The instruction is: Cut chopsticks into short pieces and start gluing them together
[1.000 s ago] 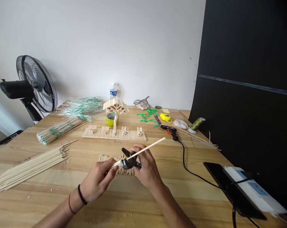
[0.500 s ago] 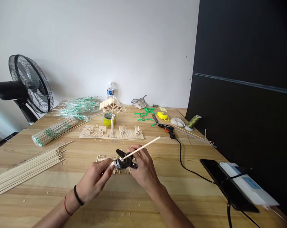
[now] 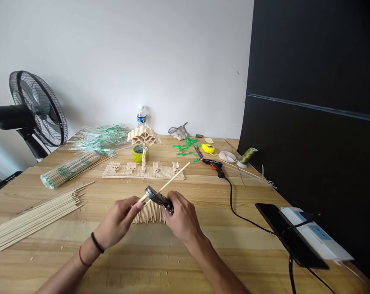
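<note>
desk (image 3: 203, 253): light wood, fills the lower view, bits of shavings on it.
black panel (image 3: 313, 102): stands along the desk's right edge.
fan (image 3: 34, 110): far left, beside the desk, w/ black cage.
loose sticks (image 3: 34, 216): long pile flat on the desk, left of the hands.
wrapped bundle (image 3: 70, 168): sticks in clear wrap w/ green print, behind the loose pile.
stick model (image 3: 143, 163): flat base w/ small pieces and a stick tree upright on it, mid desk, beyond the hands.
phone (image 3: 283, 228): dark, flat at right, just beside a white power strip (image 3: 316, 237).
stick mat (image 3: 150, 212): short sticks side by side, flat on the desk under the hands.
left hand (image 3: 117, 222): fingers pinched on the near end of the stick; two bands on the wrist.
right hand (image 3: 181, 220): closed round the cutter's handles.
stick (image 3: 169, 183): held above the mat, slants up and away to the right; far end over the model's base.
cutter (image 3: 157, 197): dark, head up against the stick near the left fingers; can't tell if it bites.
glue gun (image 3: 214, 165): lying right of the model, black cord trails toward the near right edge.
small stuff: yellow tape roll (image 3: 138, 153) behind the tree, bottle (image 3: 141, 116) by the wall, thread spool (image 3: 248, 156) near the panel.
</note>
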Available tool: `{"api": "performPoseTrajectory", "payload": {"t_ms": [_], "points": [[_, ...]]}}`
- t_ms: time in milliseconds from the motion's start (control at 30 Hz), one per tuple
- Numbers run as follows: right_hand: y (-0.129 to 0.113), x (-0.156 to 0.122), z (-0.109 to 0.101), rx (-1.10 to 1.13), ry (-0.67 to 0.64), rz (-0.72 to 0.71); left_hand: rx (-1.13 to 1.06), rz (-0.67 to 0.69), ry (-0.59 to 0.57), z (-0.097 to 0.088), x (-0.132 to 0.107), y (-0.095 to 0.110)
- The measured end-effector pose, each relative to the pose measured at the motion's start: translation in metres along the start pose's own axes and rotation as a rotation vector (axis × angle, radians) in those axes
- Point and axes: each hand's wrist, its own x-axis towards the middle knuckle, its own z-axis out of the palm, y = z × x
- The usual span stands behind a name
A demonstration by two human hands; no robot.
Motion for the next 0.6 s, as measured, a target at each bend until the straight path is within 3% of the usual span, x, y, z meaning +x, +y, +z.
{"api": "performPoseTrajectory", "payload": {"t_ms": [167,267,333,400,467,600], "points": [[0.001,0.001,-0.003,0.061,-0.088,0.071,0.188,-0.079,0.272,-0.018,0.013,-0.034],[-0.001,0.002,-0.006,0.064,-0.149,0.086,0.22,-0.112,0.347,-0.016,0.019,-0.055],[-0.003,0.003,-0.007,0.054,-0.18,0.09,0.224,-0.119,0.389,-0.014,0.022,-0.059],[-0.003,0.004,-0.008,0.041,-0.194,0.098,0.222,-0.099,0.425,-0.016,0.024,-0.048],[-0.001,0.005,-0.01,0.033,-0.193,0.116,0.169,-0.045,0.433,-0.021,0.016,-0.022],[0.005,0.009,-0.013,0.056,-0.181,0.152,-0.21,0.129,0.314,-0.026,-0.041,0.041]]}}
